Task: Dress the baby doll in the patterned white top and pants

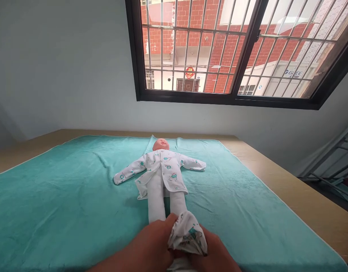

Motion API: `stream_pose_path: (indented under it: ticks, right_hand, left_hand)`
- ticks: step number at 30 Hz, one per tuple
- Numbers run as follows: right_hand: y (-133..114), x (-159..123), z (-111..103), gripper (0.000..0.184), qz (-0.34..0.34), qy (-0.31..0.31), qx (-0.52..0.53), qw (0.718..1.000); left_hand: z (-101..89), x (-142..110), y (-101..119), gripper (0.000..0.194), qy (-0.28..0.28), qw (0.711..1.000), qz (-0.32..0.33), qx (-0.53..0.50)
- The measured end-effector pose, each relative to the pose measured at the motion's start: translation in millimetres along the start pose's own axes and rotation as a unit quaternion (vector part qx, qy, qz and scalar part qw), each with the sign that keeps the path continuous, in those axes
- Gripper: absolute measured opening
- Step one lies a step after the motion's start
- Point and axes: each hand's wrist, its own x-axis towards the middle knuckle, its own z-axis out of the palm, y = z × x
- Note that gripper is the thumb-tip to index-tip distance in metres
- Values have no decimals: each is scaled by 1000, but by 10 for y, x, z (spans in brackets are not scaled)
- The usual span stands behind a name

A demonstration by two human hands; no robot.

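A baby doll (162, 166) lies on its back on a teal blanket (63, 189), head toward the window. It wears a white printed top with sleeves spread wide, and its white cloth legs stretch toward me. At the doll's feet both my hands grip bunched white printed trousers (188, 232). My left hand (154, 241) pinches the fabric from the left, thumb on top. My right hand (215, 253) holds it from the right and below, its fingers mostly hidden under the cloth.
The blanket covers a wooden platform (290, 189) whose bare edge runs along the right and back. A grey wall and a barred window (227, 49) stand behind. Metal frame parts (330, 170) lie on the floor at the right.
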Motion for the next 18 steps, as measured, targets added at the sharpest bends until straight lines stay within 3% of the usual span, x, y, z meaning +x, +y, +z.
stream_pose_path:
  ticks: [3, 7, 11, 13, 16, 18]
  right_hand:
    - [-30, -18, -63, 32, -8, -18, 74, 997]
    - [-75, 14, -138, 37, -61, -6, 133, 989]
    - [-41, 148, -186, 43, -96, 2, 154, 984]
    - [3, 221, -206, 48, -69, -17, 184, 980]
    - [34, 298, -255, 54, -9, -62, 233, 971]
    - [10, 328, -309, 52, -10, -87, 213, 973]
  left_hand:
    - [-66, -45, 156, 49, 17, 1000, -18, 7]
    - [-89, -86, 214, 52, 8, 993, -6, -121]
    - [-95, -34, 117, 37, -7, 984, 19, -179]
    - [-137, 33, 73, 26, 11, 989, 52, -137]
    - [-233, 153, 43, 17, 96, 990, 103, -20]
    - [-284, 227, 29, 17, 142, 980, 128, 47]
